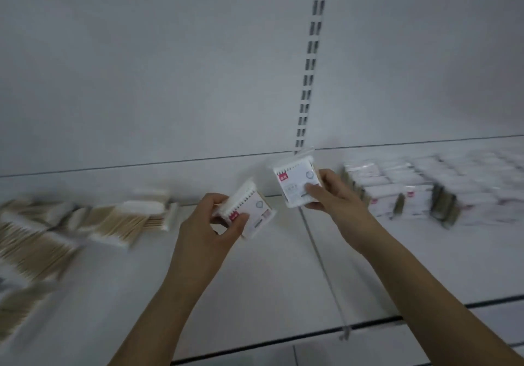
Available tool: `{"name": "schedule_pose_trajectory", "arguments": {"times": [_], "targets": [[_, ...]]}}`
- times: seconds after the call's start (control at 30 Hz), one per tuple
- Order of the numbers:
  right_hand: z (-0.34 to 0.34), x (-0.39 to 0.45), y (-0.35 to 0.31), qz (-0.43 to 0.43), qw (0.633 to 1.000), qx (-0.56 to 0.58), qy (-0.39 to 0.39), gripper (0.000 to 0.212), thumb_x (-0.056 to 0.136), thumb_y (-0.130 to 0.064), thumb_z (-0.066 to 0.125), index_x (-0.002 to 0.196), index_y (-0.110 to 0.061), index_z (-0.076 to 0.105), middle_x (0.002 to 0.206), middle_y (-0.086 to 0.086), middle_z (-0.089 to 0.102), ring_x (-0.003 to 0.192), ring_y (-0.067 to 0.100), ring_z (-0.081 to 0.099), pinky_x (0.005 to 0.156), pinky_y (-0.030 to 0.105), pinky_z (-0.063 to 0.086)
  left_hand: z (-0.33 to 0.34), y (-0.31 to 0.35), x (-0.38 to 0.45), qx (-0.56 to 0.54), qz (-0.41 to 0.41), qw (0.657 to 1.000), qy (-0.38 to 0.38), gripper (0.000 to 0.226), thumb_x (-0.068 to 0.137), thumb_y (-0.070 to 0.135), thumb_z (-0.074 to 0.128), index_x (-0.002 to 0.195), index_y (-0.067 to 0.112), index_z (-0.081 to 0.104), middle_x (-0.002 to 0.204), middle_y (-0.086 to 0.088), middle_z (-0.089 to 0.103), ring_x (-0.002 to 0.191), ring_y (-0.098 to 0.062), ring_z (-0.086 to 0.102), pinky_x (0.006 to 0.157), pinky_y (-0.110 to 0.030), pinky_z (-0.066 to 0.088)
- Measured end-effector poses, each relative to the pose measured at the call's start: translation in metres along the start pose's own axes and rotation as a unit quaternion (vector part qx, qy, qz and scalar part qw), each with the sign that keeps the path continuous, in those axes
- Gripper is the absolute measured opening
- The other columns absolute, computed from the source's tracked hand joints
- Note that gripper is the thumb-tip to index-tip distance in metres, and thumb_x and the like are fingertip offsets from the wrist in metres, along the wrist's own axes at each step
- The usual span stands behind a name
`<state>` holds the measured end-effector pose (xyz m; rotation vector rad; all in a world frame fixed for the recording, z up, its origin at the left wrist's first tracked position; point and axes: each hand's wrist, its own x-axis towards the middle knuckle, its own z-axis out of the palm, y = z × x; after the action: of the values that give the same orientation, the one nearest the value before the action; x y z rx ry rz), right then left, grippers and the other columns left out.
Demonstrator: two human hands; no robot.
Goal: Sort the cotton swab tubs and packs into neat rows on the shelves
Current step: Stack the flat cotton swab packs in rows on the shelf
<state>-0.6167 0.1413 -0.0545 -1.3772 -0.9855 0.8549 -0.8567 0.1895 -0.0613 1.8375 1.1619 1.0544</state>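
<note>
My left hand (211, 224) grips a small white pack of cotton swabs (255, 209) with a red mark, tilted, just above the white shelf (255, 280). My right hand (334, 192) pinches a second white swab pack (295, 178), held upright a little higher and to the right. Rows of the same white packs (425, 187) lie on the shelf at the right. Loose packs of wooden-stick swabs (119, 224) lie scattered at the left, blurred.
A slotted upright rail (310, 62) runs down the white back panel. A thin wire divider (323, 269) crosses the shelf from back to front between my arms. The shelf's dark front edge (283, 343) lies near the bottom.
</note>
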Motion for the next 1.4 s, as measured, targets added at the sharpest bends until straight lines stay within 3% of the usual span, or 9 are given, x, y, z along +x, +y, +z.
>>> {"name": "schedule_pose_trajectory", "arguments": {"times": [0.2, 0.4, 0.5, 0.6, 0.67, 0.83, 0.93, 1.07, 1.4], "targets": [[-0.096, -0.05, 0.013, -0.043, 0.981, -0.077, 0.175, 0.01, 0.096, -0.023, 0.063, 0.106, -0.023, 0.063, 0.107, -0.006, 0.072, 0.099, 0.018, 0.068, 0.091, 0.04, 0.055, 0.09, 0.051, 0.006, -0.023, 0.083, 0.989, -0.119, 0.024, 0.086, 0.024, 0.077, 0.098, 0.037, 0.06, 0.095, 0.018, 0.068, 0.084, 0.0, 0.063, 0.063, -0.012, 0.048], [-0.154, -0.067, 0.024, -0.043, 0.917, -0.23, 0.322, 0.017, 0.098, -0.022, 0.058, 0.115, -0.023, 0.058, 0.104, -0.016, 0.066, 0.098, 0.01, 0.063, 0.069, 0.008, 0.042, 0.191, 0.082, 0.012, 0.006, 0.128, 0.978, -0.165, 0.031, 0.085, 0.03, 0.077, 0.108, 0.031, 0.056, 0.095, 0.012, 0.065, 0.081, -0.002, 0.062, 0.07, -0.018, 0.05], [-0.168, -0.057, 0.035, -0.038, 0.886, -0.349, 0.302, 0.03, 0.101, -0.023, 0.052, 0.13, -0.018, 0.055, 0.119, -0.001, 0.067, 0.106, 0.021, 0.063, 0.076, 0.022, 0.042, 0.227, 0.076, 0.015, 0.029, 0.113, 0.982, -0.147, 0.037, 0.084, 0.027, 0.077, 0.109, 0.026, 0.05, 0.1, 0.005, 0.062, 0.087, -0.012, 0.061, 0.074, -0.03, 0.052], [-0.169, -0.052, 0.052, -0.036, 0.873, -0.41, 0.262, 0.028, 0.103, -0.029, 0.048, 0.129, -0.023, 0.057, 0.118, -0.001, 0.067, 0.105, 0.02, 0.063, 0.077, 0.03, 0.048, 0.235, 0.061, 0.015, 0.015, 0.066, 0.99, -0.124, 0.047, 0.082, 0.027, 0.08, 0.112, 0.022, 0.044, 0.101, 0.003, 0.06, 0.083, -0.008, 0.062, 0.066, -0.012, 0.047], [-0.166, -0.051, 0.059, -0.043, 0.84, -0.451, 0.297, 0.033, 0.1, -0.029, 0.051, 0.133, -0.023, 0.053, 0.12, -0.002, 0.064, 0.106, 0.02, 0.06, 0.075, 0.032, 0.049, 0.234, 0.054, 0.015, 0.011, 0.045, 0.992, -0.119, 0.047, 0.082, 0.031, 0.081, 0.107, 0.021, 0.043, 0.091, 0.007, 0.059, 0.075, 0.0, 0.059, 0.06, -0.007, 0.045], [-0.161, -0.051, 0.065, -0.12, 0.784, -0.473, 0.384, 0.039, 0.085, -0.016, 0.072, 0.121, -0.014, 0.058, 0.116, 0.003, 0.059, 0.102, 0.023, 0.056, 0.066, 0.034, 0.052, 0.243, 0.049, 0.017, 0.07, 0.063, 0.989, -0.118, 0.038, 0.081, 0.051, 0.074, 0.085, 0.024, 0.048, 0.075, 0.008, 0.06, 0.071, -0.011, 0.06, 0.066, -0.032, 0.051], [-0.159, -0.049, 0.068, -0.143, 0.805, -0.473, 0.329, 0.045, 0.085, -0.02, 0.073, 0.127, -0.02, 0.057, 0.129, 0.001, 0.053, 0.118, 0.021, 0.052, 0.07, 0.033, 0.055, 0.246, 0.049, 0.018, 0.07, 0.056, 0.988, -0.124, 0.039, 0.08, 0.055, 0.074, 0.081, 0.025, 0.049, 0.07, 0.009, 0.059, 0.066, -0.007, 0.058, 0.061, -0.024, 0.045], [-0.16, -0.043, 0.07, -0.102, 0.823, -0.483, 0.281, 0.075, 0.086, -0.047, 0.07, 0.15, -0.031, 0.036, 0.154, 0.002, 0.032, 0.142, 0.022, 0.03, 0.088, 0.03, 0.045, 0.243, 0.049, 0.02, 0.05, 0.047, 0.988, -0.137, 0.037, 0.08, 0.052, 0.075, 0.082, 0.024, 0.051, 0.072, 0.01, 0.06, 0.065, -0.001, 0.056, 0.056, -0.012, 0.039], [-0.16, -0.044, 0.069, -0.078, 0.824, -0.479, 0.291, 0.08, 0.089, -0.041, 0.068, 0.155, -0.022, 0.026, 0.152, 0.005, 0.03, 0.139, 0.024, 0.029, 0.094, 0.037, 0.049, 0.234, 0.054, 0.02, 0.058, 0.065, 0.979, -0.182, 0.036, 0.081, 0.04, 0.078, 0.096, 0.022, 0.051, 0.085, 0.009, 0.063, 0.073, -0.002, 0.058, 0.057, -0.008, 0.04]]}}
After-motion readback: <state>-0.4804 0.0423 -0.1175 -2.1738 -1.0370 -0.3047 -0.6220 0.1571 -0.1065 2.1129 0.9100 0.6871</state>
